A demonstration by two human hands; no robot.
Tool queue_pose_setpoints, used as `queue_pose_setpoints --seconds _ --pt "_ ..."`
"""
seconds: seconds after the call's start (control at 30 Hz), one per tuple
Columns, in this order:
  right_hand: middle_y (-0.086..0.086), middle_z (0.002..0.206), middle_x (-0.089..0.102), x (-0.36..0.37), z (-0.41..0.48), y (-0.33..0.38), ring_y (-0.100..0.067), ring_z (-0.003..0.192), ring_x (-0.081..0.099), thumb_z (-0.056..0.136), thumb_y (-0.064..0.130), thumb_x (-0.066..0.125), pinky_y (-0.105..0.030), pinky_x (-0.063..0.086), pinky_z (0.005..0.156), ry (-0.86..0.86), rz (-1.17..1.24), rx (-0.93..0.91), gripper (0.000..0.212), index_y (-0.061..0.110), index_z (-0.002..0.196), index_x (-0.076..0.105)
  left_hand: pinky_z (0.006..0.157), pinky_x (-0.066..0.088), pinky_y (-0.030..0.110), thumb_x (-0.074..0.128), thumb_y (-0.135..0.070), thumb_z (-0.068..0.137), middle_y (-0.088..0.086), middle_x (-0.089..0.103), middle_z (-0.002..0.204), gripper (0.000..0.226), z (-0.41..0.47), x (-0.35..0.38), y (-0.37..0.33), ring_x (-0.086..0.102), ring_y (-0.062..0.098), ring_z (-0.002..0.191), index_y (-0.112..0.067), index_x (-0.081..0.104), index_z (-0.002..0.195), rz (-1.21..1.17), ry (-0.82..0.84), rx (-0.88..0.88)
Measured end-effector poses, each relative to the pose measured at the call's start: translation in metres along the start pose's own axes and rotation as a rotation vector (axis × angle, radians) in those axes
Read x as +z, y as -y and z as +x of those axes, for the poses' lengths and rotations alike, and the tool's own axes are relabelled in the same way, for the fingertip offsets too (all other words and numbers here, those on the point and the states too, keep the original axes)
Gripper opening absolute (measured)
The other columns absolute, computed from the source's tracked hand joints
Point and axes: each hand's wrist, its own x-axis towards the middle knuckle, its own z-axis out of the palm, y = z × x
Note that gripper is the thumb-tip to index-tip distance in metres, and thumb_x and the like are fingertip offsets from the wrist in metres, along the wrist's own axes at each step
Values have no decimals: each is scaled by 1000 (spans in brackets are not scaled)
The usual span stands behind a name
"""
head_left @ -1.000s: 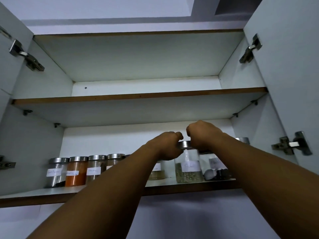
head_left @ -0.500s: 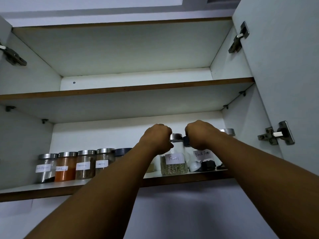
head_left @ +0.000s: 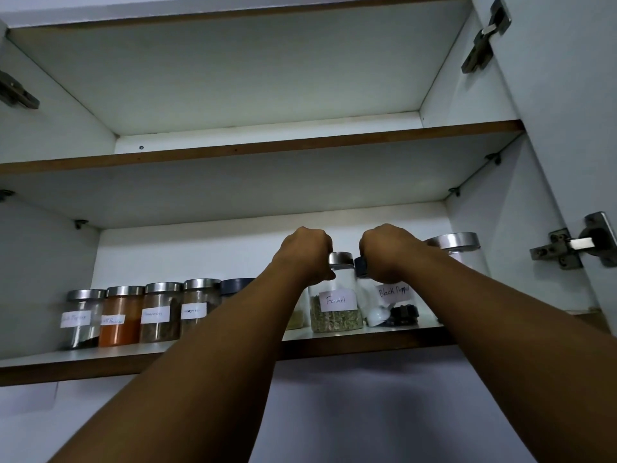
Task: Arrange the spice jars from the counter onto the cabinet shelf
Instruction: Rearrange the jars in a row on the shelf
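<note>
Left hand (head_left: pixel 305 255) grasps the fennel jar (head_left: pixel 335 302) by its lid; right hand (head_left: pixel 387 252) grasps the pepper jar (head_left: pixel 392 304), its lid mostly hidden.

Jars (head_left: pixel 335 304): clear glossy glass, brushed metal lids (head_left: pixel 340 259), white paper labels (head_left: pixel 336 300). Shelf (head_left: pixel 200 354): matt white laminate, brown wood edge. Hinges (head_left: pixel 567 247) right of shelf: bare metal.

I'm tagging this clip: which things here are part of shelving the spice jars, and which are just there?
Job:
left hand on Fennel jar
right hand on Black Pepper jar
jar row
lower shelf

Just there:
upper shelf
door hinges
</note>
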Motion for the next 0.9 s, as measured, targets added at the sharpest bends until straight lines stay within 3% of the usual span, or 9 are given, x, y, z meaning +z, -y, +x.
queue_pose_setpoints --seconds 0.2,0.27,0.33,0.4,0.47,0.57,0.67,0.77,0.9 --pt "-1 64 44 23 18 1 -17 61 46 87 19 58 -24 30 47 22 32 30 31 16 61 43 76 49 30 71 -22 79 6 66 98 28 19 19 9 60 24 92 -11 66 105 158 131 18" --pt "-2 70 46 29 21 2 -17 66 47 88 18 57 -25 39 60 57 48 52 19 12 70 51 70 47 28 62 -12 82 4 61 85 20 26 25 10 56 22 81 -9 66 101 226 174 38" --pt "-5 90 51 36 23 4 -25 89 50 86 15 57 -38 43 84 87 58 93 5 14 91 57 68 43 27 54 -8 84 4 53 81 19 31 28 10 49 21 76 -7 64 100 286 216 60" --pt "-10 107 53 44 27 5 -32 103 50 82 10 56 -44 43 93 129 45 119 17 15 99 57 72 42 28 50 -8 86 5 52 86 21 36 33 11 47 21 78 -7 63 103 335 262 88" --pt "-12 99 54 50 33 5 -29 90 51 80 5 55 -35 46 82 178 29 100 7 7 78 48 73 41 28 48 -8 88 7 56 94 26 40 39 14 47 21 80 -7 63 109 379 306 96" --pt "-5 70 42 54 42 8 -17 65 45 83 3 53 -27 40 71 205 8 97 26 8 62 38 73 39 27 47 -6 88 9 60 109 32 45 48 19 50 21 86 -8 59 117 433 351 90" --pt "-3 68 37 59 50 9 -18 72 46 86 5 52 -25 39 73 226 -17 65 7 5 79 52 76 39 27 47 -5 89 13 57 120 38 47 56 21 56 26 103 -7 52 127 447 366 107" --pt "-3 71 37 69 59 8 -19 86 46 87 6 52 -25 39 75 276 -20 58 23 5 109 59 79 40 28 47 -5 90 15 52 126 45 50 65 27 53 28 111 -7 43 135 444 366 126" --pt "-4 74 41 72 70 7 -21 81 47 88 7 52 -28 39 75 284 -44 43 10 5 96 58 86 43 32 47 -6 90 18 45 132 52 56 75 38 51 31 115 -6 33 141 420 365 117"
